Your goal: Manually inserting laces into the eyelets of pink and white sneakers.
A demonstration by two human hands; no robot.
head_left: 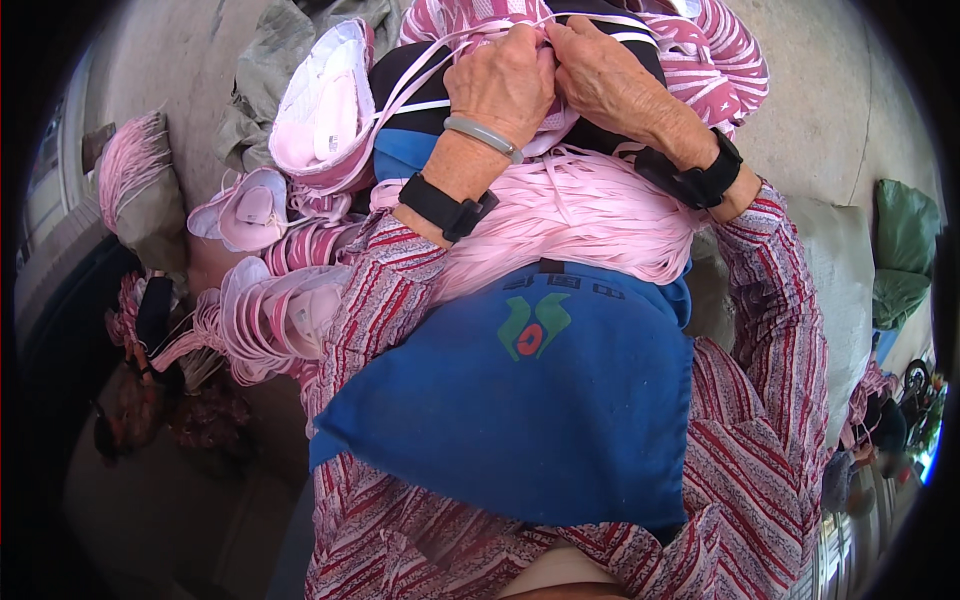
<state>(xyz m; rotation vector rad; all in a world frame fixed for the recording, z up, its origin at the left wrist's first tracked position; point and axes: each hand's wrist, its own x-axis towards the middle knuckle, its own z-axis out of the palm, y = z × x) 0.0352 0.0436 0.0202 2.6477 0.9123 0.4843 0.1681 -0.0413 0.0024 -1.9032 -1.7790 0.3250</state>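
Note:
My left hand (pixel 503 88) and my right hand (pixel 612 84) meet at the top of the view, both with fingers closed. They pinch at a pale pink shoelace (pixel 425 58) over a pink-and-white striped shoe upper (pixel 490 12). The fingertips partly hide the spot they work on. A long loop of the lace trails left from my left hand. Across my lap, on a blue apron (pixel 450 400), lies a thick bundle of loose pink shoelaces (pixel 575 215). My left wrist wears a grey bangle (pixel 484 135), and both wrists have black straps.
Left of my arm stands a pale pink shoe (pixel 322 110), with stacked shoe uppers (pixel 285 310) below. More pink laces (pixel 133 165) hang over a bundle at the far left. Striped uppers (pixel 715 60) lie at the upper right. A green sack (pixel 903 235) stands at the right.

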